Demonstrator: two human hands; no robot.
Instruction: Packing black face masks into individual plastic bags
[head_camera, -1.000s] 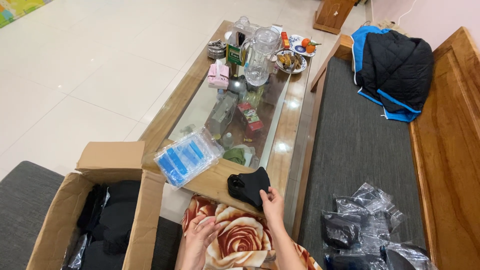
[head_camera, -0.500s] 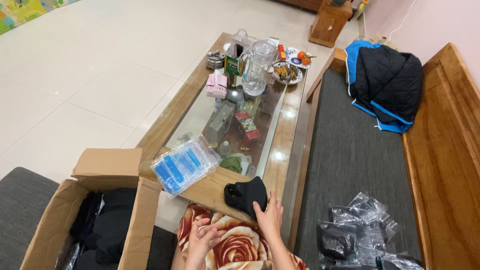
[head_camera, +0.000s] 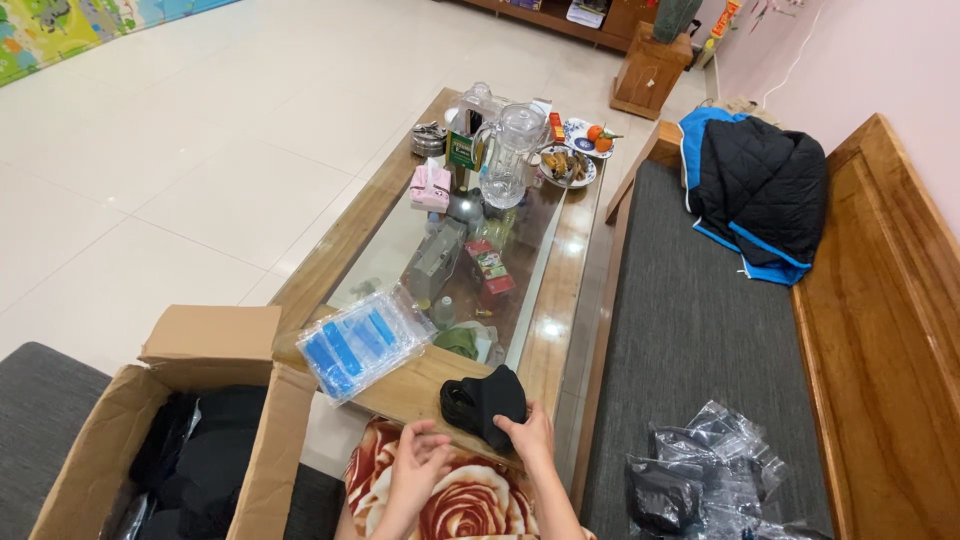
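While the right hand (head_camera: 532, 436) rests at the near end of the table (head_camera: 560, 300), low in the middle of the frame, its fingers (head_camera: 512, 428) curl over the lower right edge of a black fabric piece (head_camera: 485, 403), pinching it lightly against the wood. That black piece lies flat on the wooden end of the table, just above and left of these fingers, its bulk spreading up and to the left of the grip. Just left of it, the left hand (head_camera: 420, 468) hovers over a rose-patterned cloth (head_camera: 460, 500) at the bottom edge; its fingers (head_camera: 432, 438) are loosely bent and hold nothing, their tips near the black piece's lower left edge but not clearly touching it.

Further left on the same table end lies a clear packet of blue items (head_camera: 364, 340), tilted, partly overhanging the corner. At lower left an open cardboard box (head_camera: 215, 335) holds dark fabric. Up the glass middle of the table, toward the top centre of the frame, stand a clear pitcher (head_camera: 512, 152), a pink pouch (head_camera: 431, 186) and small plates of food (head_camera: 568, 165). To the right runs a wooden bench with a grey cushion (head_camera: 690, 330); a black and blue jacket (head_camera: 762, 190) lies at its far end, and a heap of clear plastic bags with dark contents (head_camera: 700, 475) sits at lower right.
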